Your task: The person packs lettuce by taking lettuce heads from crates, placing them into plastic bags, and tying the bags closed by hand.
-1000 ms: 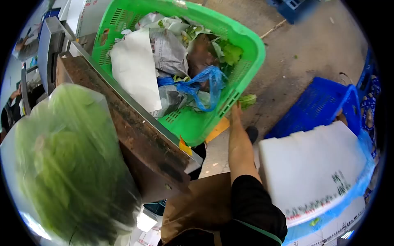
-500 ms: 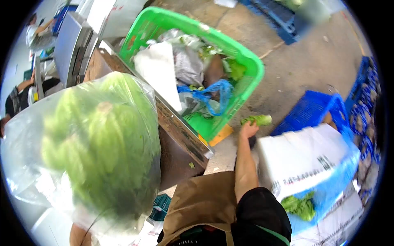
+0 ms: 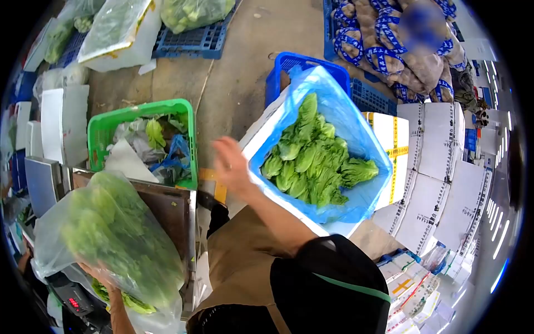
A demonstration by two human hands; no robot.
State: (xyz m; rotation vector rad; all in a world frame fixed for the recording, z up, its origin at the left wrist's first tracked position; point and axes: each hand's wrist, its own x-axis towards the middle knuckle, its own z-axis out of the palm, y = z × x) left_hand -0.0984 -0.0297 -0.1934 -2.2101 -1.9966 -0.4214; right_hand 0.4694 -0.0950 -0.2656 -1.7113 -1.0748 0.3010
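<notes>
A large clear plastic bag of lettuce stands at the lower left on a brown-topped stand. My left hand is against the bag's near side, its fingers partly covered by the plastic. My right hand is in the air, slightly blurred, with fingers apart and nothing in them. It is between a green basket and a white foam box with a blue liner. Several heads of lettuce lie inside that liner. In the green basket, a light green leaf rests on plastic scraps.
A scale with red digits is at the lower left. Behind the foam box stands a blue crate. Net sacks are piled at the upper right, and white cartons are stacked at right. A blue pallet lies farther back.
The view has swung right, bringing the lettuce inside the foam box into sight. My right hand has released the lettuce piece it held near the green basket. The bag looks lower and farther off.
</notes>
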